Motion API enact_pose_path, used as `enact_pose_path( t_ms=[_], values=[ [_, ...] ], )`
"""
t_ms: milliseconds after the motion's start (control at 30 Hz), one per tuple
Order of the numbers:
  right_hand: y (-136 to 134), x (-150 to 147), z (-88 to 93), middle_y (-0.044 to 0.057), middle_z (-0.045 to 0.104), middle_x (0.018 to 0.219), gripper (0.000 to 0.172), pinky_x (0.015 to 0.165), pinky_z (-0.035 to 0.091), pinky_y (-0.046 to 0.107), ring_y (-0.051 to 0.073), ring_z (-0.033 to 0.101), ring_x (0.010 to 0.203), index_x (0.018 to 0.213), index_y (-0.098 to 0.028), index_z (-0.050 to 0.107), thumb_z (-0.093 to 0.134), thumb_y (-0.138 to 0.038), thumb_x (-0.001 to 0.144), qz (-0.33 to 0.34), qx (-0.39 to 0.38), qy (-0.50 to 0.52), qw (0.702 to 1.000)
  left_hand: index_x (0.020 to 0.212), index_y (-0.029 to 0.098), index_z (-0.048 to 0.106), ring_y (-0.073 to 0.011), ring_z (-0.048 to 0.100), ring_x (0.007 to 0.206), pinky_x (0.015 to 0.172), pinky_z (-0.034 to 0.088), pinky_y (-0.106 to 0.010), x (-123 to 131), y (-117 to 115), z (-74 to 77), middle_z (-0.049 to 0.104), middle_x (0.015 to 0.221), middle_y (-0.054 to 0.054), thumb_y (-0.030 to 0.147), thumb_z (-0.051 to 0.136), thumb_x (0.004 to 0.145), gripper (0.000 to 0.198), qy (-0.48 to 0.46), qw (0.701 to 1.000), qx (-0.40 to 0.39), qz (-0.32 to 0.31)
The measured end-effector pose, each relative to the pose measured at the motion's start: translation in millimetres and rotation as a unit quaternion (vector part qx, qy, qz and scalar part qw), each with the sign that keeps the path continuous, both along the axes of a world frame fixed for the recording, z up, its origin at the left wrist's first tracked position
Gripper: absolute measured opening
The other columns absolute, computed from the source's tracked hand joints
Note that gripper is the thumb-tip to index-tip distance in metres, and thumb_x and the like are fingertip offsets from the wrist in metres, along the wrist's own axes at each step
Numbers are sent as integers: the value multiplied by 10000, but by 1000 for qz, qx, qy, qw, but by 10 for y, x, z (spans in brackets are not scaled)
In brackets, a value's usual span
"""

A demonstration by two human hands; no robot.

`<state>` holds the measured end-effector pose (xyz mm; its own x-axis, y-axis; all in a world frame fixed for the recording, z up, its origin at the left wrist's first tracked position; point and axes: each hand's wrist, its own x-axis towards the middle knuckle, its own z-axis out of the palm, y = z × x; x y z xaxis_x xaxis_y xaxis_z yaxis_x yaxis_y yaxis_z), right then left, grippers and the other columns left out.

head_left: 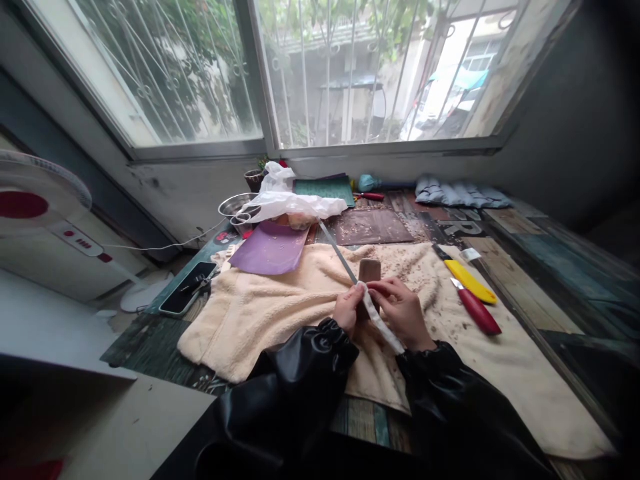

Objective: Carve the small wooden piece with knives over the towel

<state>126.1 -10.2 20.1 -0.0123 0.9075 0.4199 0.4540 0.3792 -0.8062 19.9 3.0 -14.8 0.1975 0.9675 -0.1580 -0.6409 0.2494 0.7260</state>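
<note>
A long, thin grey metal strip [339, 253] slants away from my hands, and its near end is wrapped in a white cloth band [379, 321]. My left hand [346, 309] is closed around the strip where the wrapping begins. With fingers pinched together, my right hand [404, 312] grips the white band from the other side. Behind and under the hands, a brown wooden block [370, 269] stands on a cream towel [270, 300]; its lower part is partly covered by the fingers and the band.
A yellow-handled knife [470, 280] and a red-handled knife [479, 311] lie right on the towel. Left are a phone [189, 287] with keys and a purple sheet [270, 250]. Wood chips dot a brown mat [375, 227]. Behind sit a white plastic bag [295, 203] and a metal bowl [235, 204].
</note>
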Motion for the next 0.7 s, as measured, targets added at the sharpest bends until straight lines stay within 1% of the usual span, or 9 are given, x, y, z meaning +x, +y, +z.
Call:
enact_pose_path(
  t_ms=[133,267,300,367,467,500,533,600,700],
  values=[
    [-26,-7,17,35,551,760,182,678,421,280,142,507,728,758,-195,612,485,-325,756,-8,17,-17,1000,721,95,617,-135,550,679,740,406,-279,-1,1,-13,592,653,-35,416,610,649,329,33,999,4,6],
    [-26,7,-19,36,556,759,177,658,420,277,142,507,719,750,-184,568,475,-334,756,-29,22,-11,999,830,91,641,-161,560,759,769,402,-284,-4,-13,15,622,764,-70,438,577,668,388,43,999,17,-5],
    [-18,28,-40,35,558,757,182,648,422,276,142,511,711,759,-182,559,472,-341,756,-50,17,2,999,849,91,644,-162,560,762,768,403,-284,-6,-17,20,624,771,-72,449,564,675,406,50,999,16,-5],
    [10,100,-84,32,562,740,197,622,427,273,138,518,680,779,-174,549,477,-356,748,-123,3,38,992,859,94,650,-156,556,735,750,408,-280,-14,-23,24,624,748,-66,470,541,685,429,73,997,10,-1],
    [69,254,-133,35,560,723,220,595,432,266,129,520,643,814,-159,541,514,-356,719,-255,11,101,962,870,103,656,-135,533,667,708,412,-272,-25,-25,19,610,690,-47,488,523,690,445,106,994,8,7],
    [85,301,-141,41,562,747,238,590,433,265,129,522,650,847,-157,532,533,-348,704,-279,24,121,952,871,106,657,-127,522,648,699,410,-268,-28,-24,16,601,674,-39,489,520,691,444,113,994,10,9],
    [97,336,-145,49,565,784,266,591,435,265,131,527,670,884,-157,522,552,-336,688,-289,36,137,947,869,110,658,-119,512,637,695,407,-263,-30,-22,13,592,664,-33,489,516,694,441,118,993,14,13],
    [99,361,-141,60,571,844,309,598,442,270,138,539,706,925,-163,513,578,-320,666,-267,38,159,950,862,117,661,-111,501,640,706,402,-257,-35,-23,10,582,670,-26,486,504,705,431,130,991,24,20],
    [48,277,-117,50,590,815,253,620,454,281,141,553,709,859,-165,560,582,-330,668,-160,-18,159,974,870,133,660,-123,515,709,754,393,-262,-46,-37,21,594,749,-31,472,480,730,409,159,985,56,33]
  ],
)
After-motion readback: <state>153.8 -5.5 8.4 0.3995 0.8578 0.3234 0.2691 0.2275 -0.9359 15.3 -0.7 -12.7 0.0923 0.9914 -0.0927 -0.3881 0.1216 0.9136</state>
